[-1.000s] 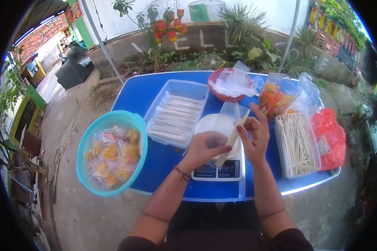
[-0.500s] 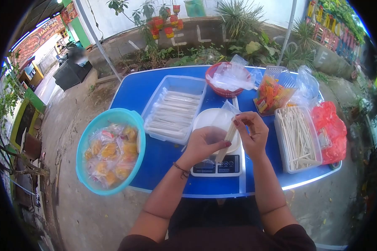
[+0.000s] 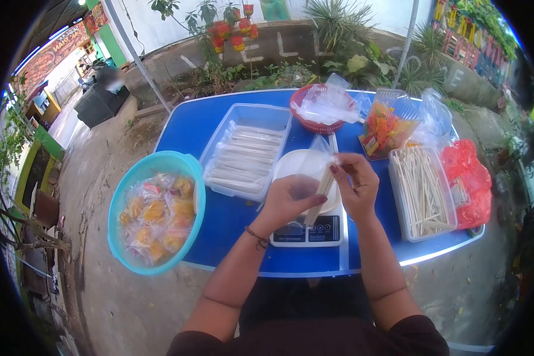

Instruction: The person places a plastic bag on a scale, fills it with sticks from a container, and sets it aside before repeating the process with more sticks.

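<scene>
My left hand [image 3: 288, 204] is closed around a small bundle of pale sticks [image 3: 323, 193], thumb pressed along its side. The bundle tilts, lower end over the front of a white kitchen scale [image 3: 308, 238]. At its upper end my right hand [image 3: 358, 181] pinches the edge of a clear plastic bag [image 3: 318, 149] between thumb and fingers. The bag spreads behind the hands, over the round white pan of the scale. To the left, a clear plastic box [image 3: 216, 151] contains wrapped stick packs [image 3: 249, 155]. On the right, another box holds many loose sticks [image 3: 420, 190].
A turquoise basin [image 3: 114, 228] of bagged yellow food stands at the blue table's [image 3: 184, 124] left edge. Along the back are a red basket [image 3: 296, 110] with plastic bags and a clear container of orange packets [image 3: 385, 127]. A red plastic bag [image 3: 467, 184] lies far right.
Both hands keep their hold on the sticks and bag. The bag's loose end has dropped slightly lower behind the fingers. My left thumb has shifted a little up the bundle.
</scene>
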{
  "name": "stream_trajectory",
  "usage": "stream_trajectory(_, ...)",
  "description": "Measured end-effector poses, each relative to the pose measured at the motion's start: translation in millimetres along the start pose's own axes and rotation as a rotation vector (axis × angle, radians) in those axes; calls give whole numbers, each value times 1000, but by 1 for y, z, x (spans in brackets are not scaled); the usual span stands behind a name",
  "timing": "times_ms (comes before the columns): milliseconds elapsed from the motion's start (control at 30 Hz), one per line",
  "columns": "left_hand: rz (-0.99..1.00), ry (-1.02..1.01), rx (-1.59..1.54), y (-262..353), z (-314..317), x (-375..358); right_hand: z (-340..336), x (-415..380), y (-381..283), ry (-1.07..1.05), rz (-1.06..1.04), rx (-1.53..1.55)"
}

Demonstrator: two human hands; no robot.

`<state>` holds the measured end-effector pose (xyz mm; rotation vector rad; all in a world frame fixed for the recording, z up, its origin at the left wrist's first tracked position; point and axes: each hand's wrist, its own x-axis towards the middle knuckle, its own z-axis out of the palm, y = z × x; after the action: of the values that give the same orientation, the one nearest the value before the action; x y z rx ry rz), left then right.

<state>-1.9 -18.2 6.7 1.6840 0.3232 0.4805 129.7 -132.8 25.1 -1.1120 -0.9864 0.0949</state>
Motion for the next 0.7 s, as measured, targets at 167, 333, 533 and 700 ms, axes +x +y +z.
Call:
stream_trajectory(167, 16, -16, -75, -2, 1, -1, -2, -1, 10, 0, -52, -4)
stream_trajectory(333, -3, -12, -130, -1, 0, -2, -2, -1, 3, -23, -20, -59)
stream_trajectory(533, 54, 48, -36, -6, -3, 0, -3, 2, 12, -137, 163, -28)
stream_trajectory(700, -5, -6, -50, -1, -2, -2, 0, 1, 10, -57, 260, 212)
